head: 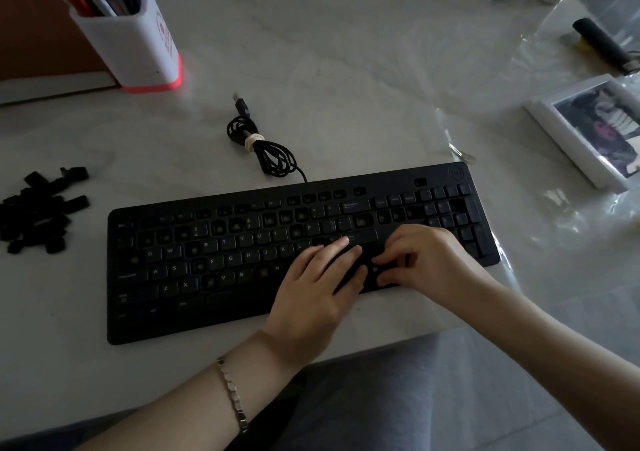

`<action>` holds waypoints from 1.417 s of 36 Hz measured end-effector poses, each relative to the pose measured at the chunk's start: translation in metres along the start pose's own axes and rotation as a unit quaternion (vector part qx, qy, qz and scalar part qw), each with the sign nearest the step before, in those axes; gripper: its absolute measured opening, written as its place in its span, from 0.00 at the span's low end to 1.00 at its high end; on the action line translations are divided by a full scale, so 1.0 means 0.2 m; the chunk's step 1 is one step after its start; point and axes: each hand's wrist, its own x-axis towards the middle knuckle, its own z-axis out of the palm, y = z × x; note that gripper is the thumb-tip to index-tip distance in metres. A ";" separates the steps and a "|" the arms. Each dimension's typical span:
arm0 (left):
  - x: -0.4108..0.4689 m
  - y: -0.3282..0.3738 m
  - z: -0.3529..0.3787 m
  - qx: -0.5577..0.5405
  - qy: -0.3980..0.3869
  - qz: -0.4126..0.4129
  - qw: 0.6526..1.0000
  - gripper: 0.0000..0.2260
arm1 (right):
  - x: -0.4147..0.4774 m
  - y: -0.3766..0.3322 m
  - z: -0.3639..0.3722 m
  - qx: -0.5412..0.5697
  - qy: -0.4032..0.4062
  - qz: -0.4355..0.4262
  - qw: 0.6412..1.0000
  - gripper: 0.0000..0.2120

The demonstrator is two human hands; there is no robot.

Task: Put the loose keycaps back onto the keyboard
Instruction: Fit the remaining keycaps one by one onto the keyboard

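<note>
My left hand [317,279], fingers straight and empty, presses the keyboard [207,306] at the front edge of the table [346,69], likely steadying it; my right hand [429,260] curls alongside, contents not discernible.

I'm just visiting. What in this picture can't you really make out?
All in the head view:
1. Whether the right hand holds a keycap: its own curled fingers hide it.
2. The keys under the left hand: covered on the keyboard.
3. The letters on the loose keycaps: too dark and small.
4. The pen holder: its top is cut by the upper edge.
</note>
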 end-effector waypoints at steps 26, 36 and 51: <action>0.00 -0.01 -0.05 -0.021 -0.054 0.004 0.998 0.17 | 0.02 -0.04 -0.04 0.028 -0.005 0.133 0.991 0.11; -0.01 -0.01 -0.03 -0.020 -0.034 0.007 0.999 0.18 | -0.01 -0.04 -0.03 0.026 0.011 0.122 0.992 0.11; 0.00 0.00 -0.03 -0.027 -0.035 -0.004 0.999 0.14 | 0.00 -0.07 -0.04 0.003 -0.011 0.132 0.991 0.10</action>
